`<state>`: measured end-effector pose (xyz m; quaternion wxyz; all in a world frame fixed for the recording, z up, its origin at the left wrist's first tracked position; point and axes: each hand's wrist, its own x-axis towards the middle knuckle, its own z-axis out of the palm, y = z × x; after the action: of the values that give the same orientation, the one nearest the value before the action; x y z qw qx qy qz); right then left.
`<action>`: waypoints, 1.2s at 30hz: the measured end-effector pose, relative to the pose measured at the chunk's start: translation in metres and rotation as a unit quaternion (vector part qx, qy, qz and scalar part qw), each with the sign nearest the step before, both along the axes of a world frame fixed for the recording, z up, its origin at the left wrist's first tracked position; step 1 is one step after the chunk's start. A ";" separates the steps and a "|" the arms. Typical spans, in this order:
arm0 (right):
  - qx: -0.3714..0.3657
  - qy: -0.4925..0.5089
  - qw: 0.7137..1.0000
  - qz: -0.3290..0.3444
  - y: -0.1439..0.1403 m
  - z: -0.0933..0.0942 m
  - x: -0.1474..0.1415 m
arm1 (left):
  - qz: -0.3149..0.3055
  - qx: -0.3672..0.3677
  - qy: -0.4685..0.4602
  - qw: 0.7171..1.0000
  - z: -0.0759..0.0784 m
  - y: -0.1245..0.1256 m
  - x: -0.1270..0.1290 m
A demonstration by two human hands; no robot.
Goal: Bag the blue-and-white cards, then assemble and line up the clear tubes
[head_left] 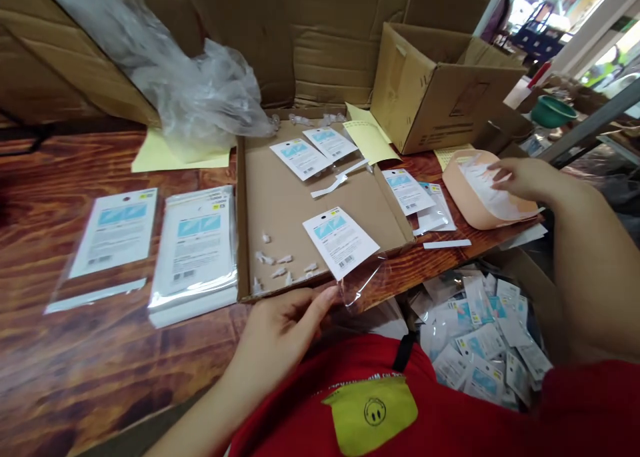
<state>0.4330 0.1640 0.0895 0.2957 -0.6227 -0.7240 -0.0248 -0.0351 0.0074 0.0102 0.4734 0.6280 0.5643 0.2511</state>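
My left hand pinches the lower corner of a clear plastic bag with a white and blue printed card in it. The card is tilted over the front edge of a shallow cardboard tray. At the right, my right hand reaches over a peach plastic basket, its fingers apart against the white slips inside. Whether a slip is between the fingers is not clear. Several small white plastic pieces lie in the tray's near left corner.
Stacked bagged cards and a single one lie left of the tray. More cards rest on its far side. A cardboard box stands behind. Below the table edge, a carton holds many bagged cards.
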 end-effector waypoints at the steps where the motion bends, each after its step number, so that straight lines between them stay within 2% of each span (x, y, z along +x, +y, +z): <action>1: -0.036 -0.027 0.999 -0.009 -0.004 0.004 0.006 | 0.007 0.081 0.032 0.996 -0.001 -0.001 -0.003; 3: -0.082 -0.108 0.990 -0.030 -0.019 0.013 0.003 | 0.014 0.257 0.102 0.961 -0.006 -0.001 -0.004; 5: -0.026 -0.182 0.983 -0.019 -0.040 0.014 -0.022 | 0.006 0.401 0.166 0.901 -0.013 0.002 -0.001; 6: 0.041 -0.197 0.979 0.014 -0.051 0.010 -0.041 | -0.001 0.450 0.185 0.873 -0.016 0.005 0.002; 7: 0.091 -0.195 0.974 0.071 -0.061 0.003 -0.064 | -0.007 0.486 0.200 0.851 -0.019 0.008 0.005; 9: 0.110 -0.172 0.952 0.228 -0.077 -0.019 -0.112 | -0.024 0.532 0.212 0.820 -0.023 0.013 0.010; 12: 0.096 -0.150 0.922 0.344 -0.091 -0.057 -0.171 | -0.045 0.561 0.199 0.802 -0.026 0.017 0.011; 14: 0.096 -0.103 0.914 0.380 -0.095 -0.077 -0.194 | -0.042 0.564 0.178 0.805 -0.026 0.015 0.009; 16: 0.112 -0.047 0.913 0.388 -0.099 -0.089 -0.205 | -0.030 0.555 0.156 0.816 -0.026 0.012 0.005; 22: 0.185 -0.012 0.908 0.376 -0.126 -0.099 -0.217 | -0.030 0.520 0.093 0.849 -0.022 -0.006 -0.012; 26: 0.115 0.098 0.919 0.363 -0.148 -0.096 -0.222 | -0.063 0.472 0.039 0.878 -0.014 -0.018 -0.022; 30: 0.029 0.133 0.926 0.353 -0.163 -0.093 -0.219 | -0.001 0.380 -0.017 0.925 -0.015 -0.023 -0.023; 33: -0.021 0.159 0.934 0.319 -0.174 -0.095 -0.219 | 0.034 0.273 -0.095 0.957 -0.017 -0.027 -0.019; 36: -0.095 0.270 0.925 0.249 -0.186 -0.102 -0.226 | 0.051 0.133 -0.158 0.977 -0.013 -0.031 -0.013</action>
<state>0.2072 -0.0215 -0.0122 0.4163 -0.4306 -0.7473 0.2878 -0.0484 -0.0240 -0.0032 0.4552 0.6080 0.4756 0.4438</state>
